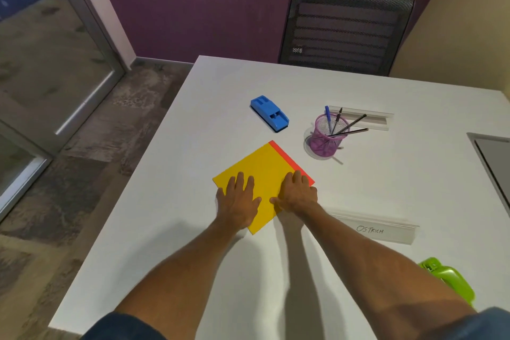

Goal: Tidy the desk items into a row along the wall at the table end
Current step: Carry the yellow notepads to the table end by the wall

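Observation:
A yellow folder (262, 171) with a red-orange spine edge lies flat and skewed on the white table (171, 229). My left hand (239, 200) rests flat on its near left part, fingers straight. My right hand (297, 193) presses its near right corner by the spine, fingers bent at the knuckles. Beyond it lie a blue whiteboard eraser (270, 112) and a purple mesh pen cup (325, 136) holding several pens. A white name plate (378, 229) reading "OSTRICH" lies right of my right arm. A green stapler (449, 279) sits at the near right, partly hidden by my arm.
A second white name plate (367, 119) lies behind the pen cup. A black mesh chair (345, 30) stands at the far table end against the purple wall. A grey panel (494, 163) is at the right edge. The table's left edge drops to the floor beside a glass door.

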`<state>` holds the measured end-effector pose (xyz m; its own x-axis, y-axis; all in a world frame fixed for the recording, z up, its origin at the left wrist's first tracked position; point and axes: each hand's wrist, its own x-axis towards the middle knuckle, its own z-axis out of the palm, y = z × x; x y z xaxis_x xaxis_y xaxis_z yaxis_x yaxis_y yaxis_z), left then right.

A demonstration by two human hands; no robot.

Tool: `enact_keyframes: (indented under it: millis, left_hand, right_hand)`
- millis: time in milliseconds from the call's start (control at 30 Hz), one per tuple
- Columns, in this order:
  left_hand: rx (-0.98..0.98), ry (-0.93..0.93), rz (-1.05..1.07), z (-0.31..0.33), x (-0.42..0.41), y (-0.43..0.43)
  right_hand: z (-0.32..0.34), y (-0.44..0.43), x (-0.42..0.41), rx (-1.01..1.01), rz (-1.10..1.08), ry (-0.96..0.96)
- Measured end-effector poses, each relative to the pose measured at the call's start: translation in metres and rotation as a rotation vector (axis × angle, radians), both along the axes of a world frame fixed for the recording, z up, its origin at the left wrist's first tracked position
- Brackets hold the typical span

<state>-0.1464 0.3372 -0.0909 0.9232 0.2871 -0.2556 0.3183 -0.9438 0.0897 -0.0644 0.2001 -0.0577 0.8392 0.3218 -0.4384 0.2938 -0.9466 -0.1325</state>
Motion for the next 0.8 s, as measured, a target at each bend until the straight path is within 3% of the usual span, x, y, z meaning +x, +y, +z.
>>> enact_keyframes:
  millis: [200, 367, 533, 667, 800]
  left_hand:
    - [0.153, -0.137, -0.043, 0.008, -0.003, 0.004]
    - [-0.051, -0.123, 0.102, 0.020, 0.010, 0.019]
    - [-0.375, -0.004, 0.317, 0.026, 0.026, 0.020]
    - [-0.407, -0.072, 0.483, 0.034, 0.032, 0.012]
    - [-0.481, -0.014, 0.690, 0.039, 0.034, 0.020]
  right_hand:
    - [0.006, 0.008, 0.016, -0.062, 0.102, 0.065]
    - [0.007, 0.026, -0.003, 0.044, -0.252, -0.014]
    - [0.001, 0.033, -0.012, 0.155, -0.410, 0.035]
    - [0.004, 0.033, -0.013, 0.236, -0.520, 0.066]
    - [0.015, 0.021, 0.001, 0.357, -0.664, 0.183]
